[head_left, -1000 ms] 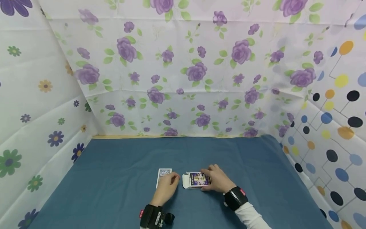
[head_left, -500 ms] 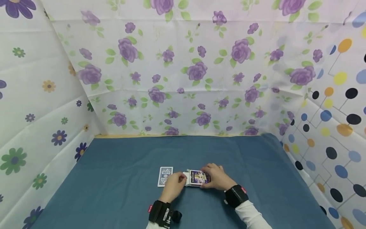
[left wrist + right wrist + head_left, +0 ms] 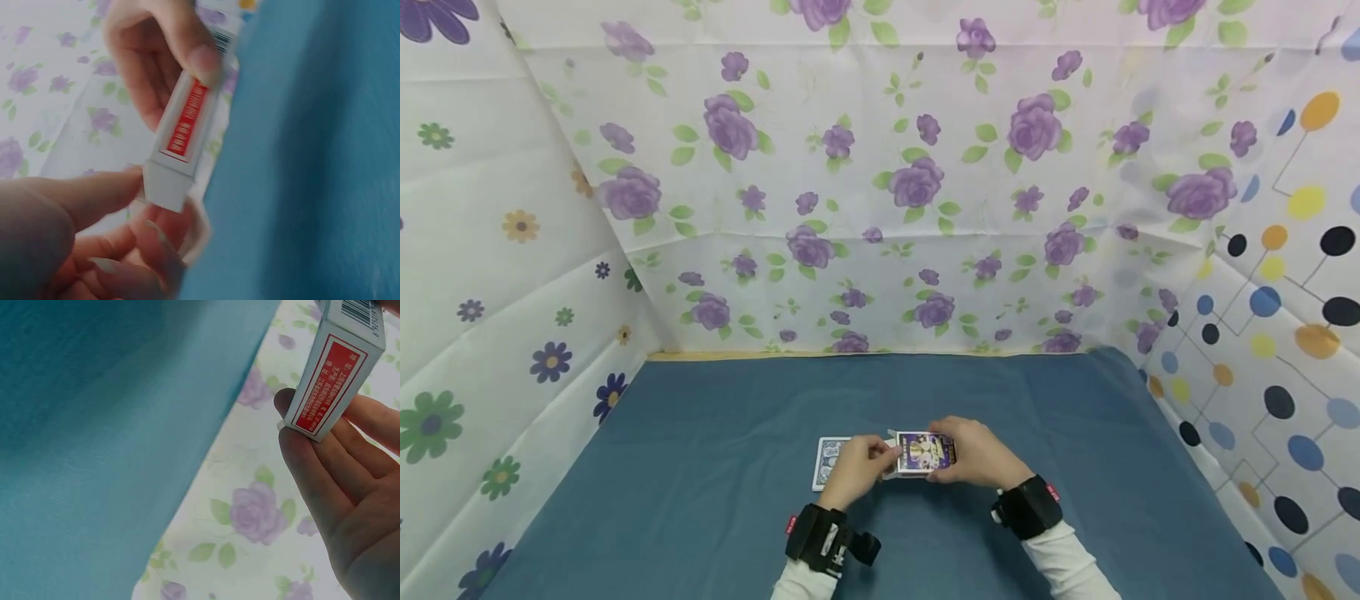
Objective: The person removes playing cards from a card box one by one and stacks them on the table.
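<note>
A small card box [image 3: 926, 452] with a purple picture front lies across the space between my hands. Its left end has a white flap [image 3: 167, 187] out. My right hand [image 3: 976, 454] grips the box's right end, thumb on the near side and fingers on the far side. With thumb and fingertips, my left hand [image 3: 859, 467] pinches at the flap end. The right wrist view shows a red-printed panel and a barcode on the box, the right hand's fingers [image 3: 350, 462] behind it. Partly behind my left hand lies a blue-backed playing card [image 3: 828, 458], or a stack of them.
A blue cloth [image 3: 737, 417] covers the table. Flowered sheets [image 3: 850, 183] hang behind it and on the left, and a dotted sheet [image 3: 1270, 350] on the right. Black wrist bands [image 3: 1028, 507] with cameras sit on both wrists.
My left hand has moved right, from beside the card to the box's flap end, where it now takes hold. The box has shifted slightly up in the head view, still in the right hand.
</note>
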`<state>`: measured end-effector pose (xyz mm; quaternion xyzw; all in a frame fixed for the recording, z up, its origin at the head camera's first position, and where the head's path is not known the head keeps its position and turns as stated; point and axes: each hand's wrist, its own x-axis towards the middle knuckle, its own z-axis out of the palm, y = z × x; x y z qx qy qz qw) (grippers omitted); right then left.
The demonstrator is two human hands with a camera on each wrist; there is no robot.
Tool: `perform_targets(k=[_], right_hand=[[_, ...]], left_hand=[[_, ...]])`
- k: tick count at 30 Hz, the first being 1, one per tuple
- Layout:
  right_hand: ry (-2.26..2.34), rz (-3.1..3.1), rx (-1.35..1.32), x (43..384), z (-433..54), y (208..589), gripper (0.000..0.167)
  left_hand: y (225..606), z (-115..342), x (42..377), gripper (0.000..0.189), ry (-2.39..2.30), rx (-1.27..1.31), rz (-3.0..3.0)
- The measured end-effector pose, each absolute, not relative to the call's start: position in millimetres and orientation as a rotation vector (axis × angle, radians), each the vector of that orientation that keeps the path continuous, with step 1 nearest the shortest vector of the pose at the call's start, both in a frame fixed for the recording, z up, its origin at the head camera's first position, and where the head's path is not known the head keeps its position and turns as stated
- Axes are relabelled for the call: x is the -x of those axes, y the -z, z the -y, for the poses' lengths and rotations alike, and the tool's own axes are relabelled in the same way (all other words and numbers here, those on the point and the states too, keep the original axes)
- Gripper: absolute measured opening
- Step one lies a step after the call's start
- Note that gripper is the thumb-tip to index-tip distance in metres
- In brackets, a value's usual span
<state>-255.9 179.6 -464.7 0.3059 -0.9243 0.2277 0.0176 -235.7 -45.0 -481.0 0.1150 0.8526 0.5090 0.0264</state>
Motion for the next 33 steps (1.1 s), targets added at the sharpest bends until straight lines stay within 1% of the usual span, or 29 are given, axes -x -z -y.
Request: perform_targets(k=[6, 14, 23, 33], right_hand=[[-0.688, 2.846, -0.956, 252.4, -182.8, 453.9, 0.06], [-0.714, 2.879, -0.978, 246.3, -180.4, 441.2, 0.06], [-0.732, 2.902, -0.974, 246.0, -182.0, 448.1, 0.06], [-0.767, 2.919, -0.945, 248.5, -185.5, 451.7, 0.061]], left_hand=[[473.6, 52.3, 239.4, 0.029, -1.678, -0.276, -2.357], [466.2, 57.4, 240.0, 0.029, -1.603, -0.364, -2.307], [466.2, 61.1, 239.5, 0.028, -1.599, -0.415, -2.277], [463.4, 64.5, 237.3, 0.024, -1.663, -0.386, -2.247]])
